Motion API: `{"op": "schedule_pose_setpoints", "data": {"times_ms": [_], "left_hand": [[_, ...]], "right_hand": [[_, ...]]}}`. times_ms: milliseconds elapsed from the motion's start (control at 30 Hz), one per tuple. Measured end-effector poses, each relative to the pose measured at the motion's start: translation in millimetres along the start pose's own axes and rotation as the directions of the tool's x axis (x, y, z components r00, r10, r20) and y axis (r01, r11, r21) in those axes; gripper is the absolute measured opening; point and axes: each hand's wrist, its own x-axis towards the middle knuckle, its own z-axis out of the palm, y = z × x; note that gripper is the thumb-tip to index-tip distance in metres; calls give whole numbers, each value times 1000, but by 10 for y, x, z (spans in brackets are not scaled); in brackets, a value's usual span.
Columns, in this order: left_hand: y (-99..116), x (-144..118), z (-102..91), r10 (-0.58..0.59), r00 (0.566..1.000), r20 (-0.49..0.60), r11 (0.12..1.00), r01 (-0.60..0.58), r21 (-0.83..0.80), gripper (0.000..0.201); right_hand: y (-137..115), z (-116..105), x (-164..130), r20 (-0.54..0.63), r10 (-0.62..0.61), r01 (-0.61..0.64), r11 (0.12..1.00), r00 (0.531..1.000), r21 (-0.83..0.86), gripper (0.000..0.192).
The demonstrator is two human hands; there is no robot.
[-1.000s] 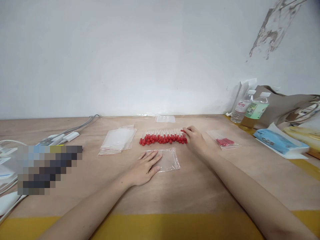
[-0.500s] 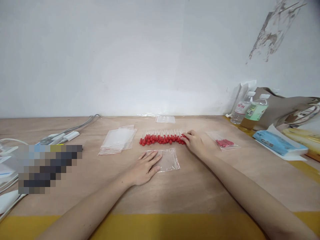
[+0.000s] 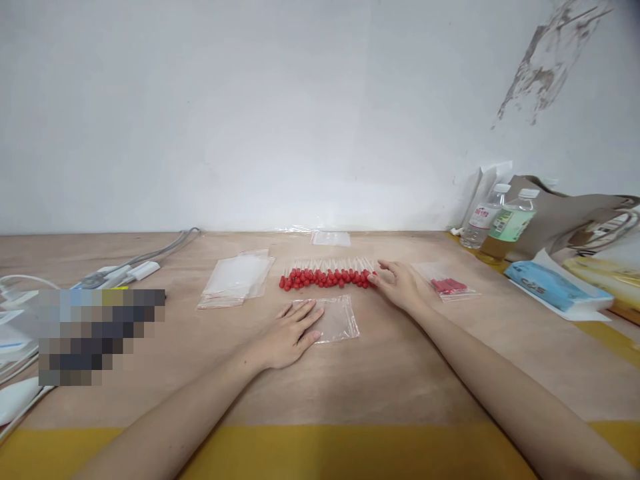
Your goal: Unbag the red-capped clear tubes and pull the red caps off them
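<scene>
On the wooden tabletop (image 3: 410, 373), a long row of red-tipped sticks (image 3: 325, 276) lies side by side at the middle, and judging by how things lie the bagging is only begun: one small bag with red sticks inside (image 3: 449, 285) sits to the right, while nearly the whole row is loose and a stack of empty clear bags (image 3: 236, 279) waits to the left. Another empty clear bag (image 3: 336, 318) lies flat just in front of the row. The left hand (image 3: 290, 333) rests palm down with fingers spread, its fingertips pressing the near left edge of that bag. The right hand (image 3: 400, 283) reaches to the right end of the row, fingertips drawn together and touching the last sticks; whether one is actually pinched cannot be told. Two plastic bottles (image 3: 495, 220) stand far right by the wall.
</scene>
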Motion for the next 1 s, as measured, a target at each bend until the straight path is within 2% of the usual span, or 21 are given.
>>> {"op": "schedule_pose_setpoints", "data": {"times_ms": [67,100,167,233,333,400,433,500,533,600,633,700,733,800,833,933,1000], "left_hand": [[-3,-3,2,2,1000,-4,1000,-2,-2,50],[-3,-4,2,1,1000,-6,1000,-1,-3,50],[0,-4,0,-3,1000,-4,1000,3,-4,50],[6,-2,-5,-3,1000,-1,1000,3,1,50],[13,-6,-13,-4,1000,7,1000,4,10,51],[19,-18,-21,-7,1000,17,1000,7,9,50],[22,-26,-26,-8,1000,20,1000,8,5,50],[28,-38,-44,-8,1000,8,1000,8,-11,50],[28,-39,-58,-12,1000,-14,1000,12,-22,49],[13,-19,-93,-44,992,-115,997,37,-66,45],[-6,3,-113,-78,979,-187,993,60,-98,43],[-72,63,-147,-179,929,-323,977,131,-166,38],[-116,96,-159,-243,900,-363,963,180,-200,37],[-211,154,-167,-369,857,-359,921,284,-267,35],[-252,174,-163,-416,847,-331,898,325,-297,35],[-318,193,-135,-482,844,-236,852,389,-351,35],[-307,179,-111,-490,850,-191,842,406,-355,31]], "right_hand": [[-89,-41,-52,-57,-34,36,998,998,45,40],[-165,-58,-95,-50,-70,73,995,996,69,36],[-352,-83,-211,77,-183,170,975,980,143,30],[-533,-99,-339,192,-304,264,942,933,207,31],[-694,-121,-491,439,-458,379,888,773,259,42],[-711,-147,-541,574,-465,371,885,674,282,45],[-697,-165,-548,612,-447,347,894,652,283,44],[-625,-217,-522,629,-403,300,915,665,269,38],[-565,-251,-487,612,-386,286,923,690,259,33],[-388,-335,-378,533,-337,265,941,776,210,29],[-270,-382,-310,455,-288,240,957,843,161,29],[4,-479,-176,248,-103,123,990,963,-67,28],[147,-524,-122,123,16,11,976,992,-218,29],[402,-596,-55,-20,238,-219,855,971,-470,37],[499,-619,-45,-5,321,-271,793,947,-546,45],[645,-626,-69,136,486,-282,688,863,-669,48],[646,-593,-99,170,493,-246,668,853,-702,35]]}}
